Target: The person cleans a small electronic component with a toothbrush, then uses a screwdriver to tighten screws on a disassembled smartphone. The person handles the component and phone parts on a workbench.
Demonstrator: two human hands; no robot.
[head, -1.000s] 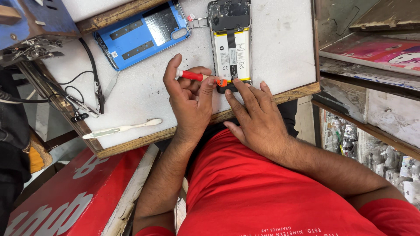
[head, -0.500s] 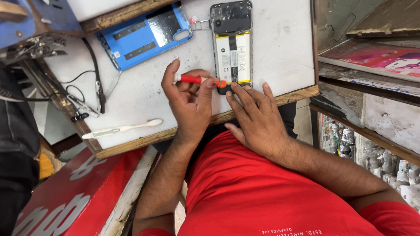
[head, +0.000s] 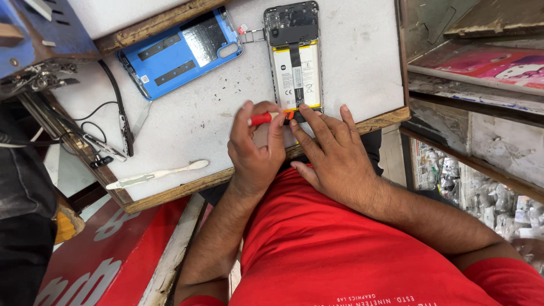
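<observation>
A white plastic spudger [head: 156,173] lies near the front edge of the table [head: 187,124], with a blue back cover [head: 180,52] farther back. The left hand [head: 258,156] has its fingers clamped on a red-handled screwdriver [head: 262,118], tip at the bottom end of the opened phone [head: 296,59]. The right hand [head: 334,158] rests flat, fingers spread apart, pressing that phone's lower edge.

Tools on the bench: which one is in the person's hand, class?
The red-handled screwdriver, gripped in the left hand at the lower end of the opened phone; the white plastic tool lies untouched near the bench edge.
</observation>
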